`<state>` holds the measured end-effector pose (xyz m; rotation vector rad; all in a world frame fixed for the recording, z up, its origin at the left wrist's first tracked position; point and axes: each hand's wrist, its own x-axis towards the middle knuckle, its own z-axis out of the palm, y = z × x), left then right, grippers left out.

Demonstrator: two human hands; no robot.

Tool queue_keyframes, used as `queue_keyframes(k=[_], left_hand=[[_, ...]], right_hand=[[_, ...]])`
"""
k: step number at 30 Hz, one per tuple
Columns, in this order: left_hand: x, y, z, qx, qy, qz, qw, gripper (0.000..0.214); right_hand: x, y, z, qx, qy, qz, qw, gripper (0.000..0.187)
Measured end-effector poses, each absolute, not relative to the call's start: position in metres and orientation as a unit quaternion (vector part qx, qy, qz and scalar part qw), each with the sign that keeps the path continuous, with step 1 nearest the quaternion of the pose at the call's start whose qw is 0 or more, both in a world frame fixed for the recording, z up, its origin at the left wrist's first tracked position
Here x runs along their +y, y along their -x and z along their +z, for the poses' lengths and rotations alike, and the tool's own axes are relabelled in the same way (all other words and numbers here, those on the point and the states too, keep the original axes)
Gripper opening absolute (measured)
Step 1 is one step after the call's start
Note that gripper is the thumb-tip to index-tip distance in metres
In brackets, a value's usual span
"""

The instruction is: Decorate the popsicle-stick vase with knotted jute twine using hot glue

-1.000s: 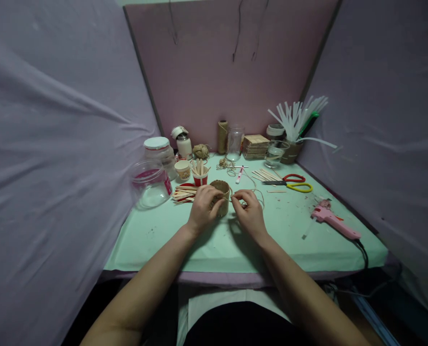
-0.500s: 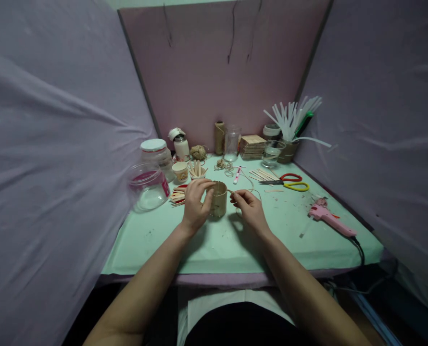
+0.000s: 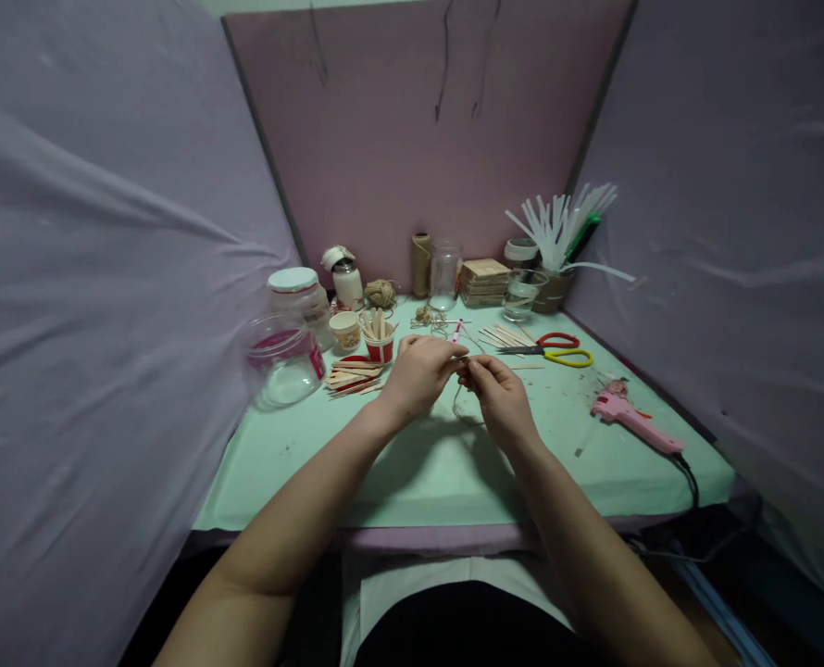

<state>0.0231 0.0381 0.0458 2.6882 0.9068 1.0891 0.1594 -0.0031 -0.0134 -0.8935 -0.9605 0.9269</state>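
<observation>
While we look along the pale green, cloth-covered counter (image 3: 301, 491), the round clear jar with a pink band (image 3: 280, 342) comes first on our left, just in front of the clear jar with a white lid (image 3: 301, 301); such bulky vessels probably stand aside to give our arms room. A pile of flat, pale wooden sticks (image 3: 354, 372) lies next, near the small red-and-white cup (image 3: 380, 350) that holds more of them upright, likely so that they can be picked singly.

At the middle, our left hand (image 3: 420, 378) and right hand (image 3: 504, 396) are together at the fingertips, above the counter. Our right thumb and forefinger are pinched, seemingly on the thin tan twine (image 3: 455, 404), which hangs in a loop just below and between our hands. We judge that so close a hold suits something slender. Farther right, the black-bladed scissors with one red and one yellow handle (image 3: 538, 350) point their grips rightward, perhaps for easy reach. The pink glue gun (image 3: 638, 424) rests near the right edge, maybe because its black cord (image 3: 691, 479) runs down there.

Our own fingers hide the contact, so we cannot tell whether the left hand grips the twine or merely touches it. The white-and-pink tube (image 3: 457, 329) beyond is partly covered, and both our arms are cut off below.
</observation>
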Motion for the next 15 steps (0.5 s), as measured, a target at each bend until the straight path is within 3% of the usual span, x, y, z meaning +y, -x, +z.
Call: queue_keyframes(k=[5,15], left_hand=[[0.034,-0.04,0.052,0.286,-0.864,0.404,0.092,0.008],[0.007,-0.054,0.054,0.308,-0.747,0.462,0.365,0.012]], right_hand=[[-0.012,-0.168,0.003,-0.407,0.387,0.421,0.712,0.022],[-0.044,-0.187,0.031,-0.53,0.478,0.278,0.643,0.02]])
